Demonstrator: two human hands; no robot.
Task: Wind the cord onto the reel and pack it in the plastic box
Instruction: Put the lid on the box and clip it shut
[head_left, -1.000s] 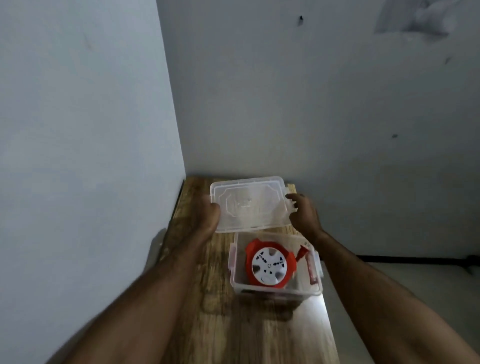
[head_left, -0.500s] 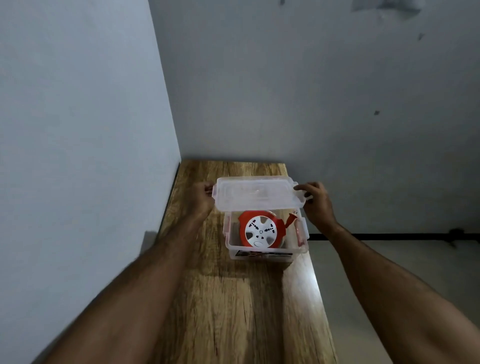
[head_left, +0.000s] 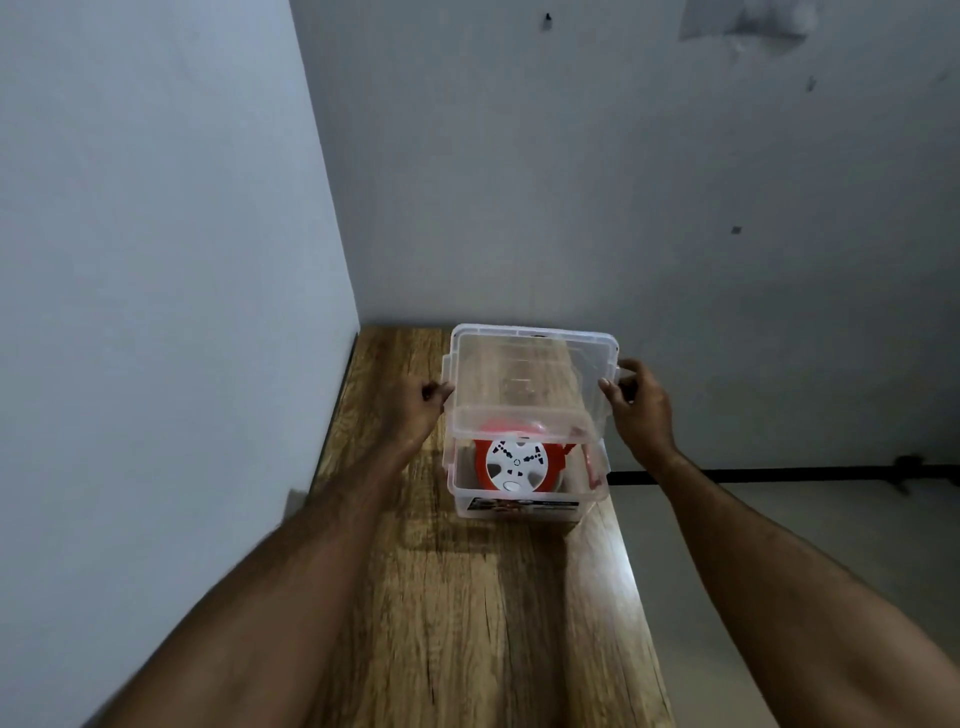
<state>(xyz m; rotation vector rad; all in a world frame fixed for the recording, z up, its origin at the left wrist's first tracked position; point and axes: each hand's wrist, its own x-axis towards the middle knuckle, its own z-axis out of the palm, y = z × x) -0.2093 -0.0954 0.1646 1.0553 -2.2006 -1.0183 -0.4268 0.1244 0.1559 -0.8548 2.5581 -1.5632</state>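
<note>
While lid (head_left: 530, 384) tilts over box (head_left: 524, 499) | left hand (head_left: 415, 410), right hand (head_left: 641, 410) pinching its sides | reel (head_left: 517, 465) apparently inside

You are looking down at a narrow wooden table (head_left: 467, 623) with a streaked brown grain, pushed into the corner of the room. To your left a plain pale wall (head_left: 156, 260) runs along the table's long edge, and ahead of you a grey wall (head_left: 623, 182) meets its far end, marked with a few small dark specks and a scuffed patch near the top. Low on your right, a dark pipe (head_left: 779, 474) runs along the foot of the grey wall above a pale floor (head_left: 779, 530).
</note>
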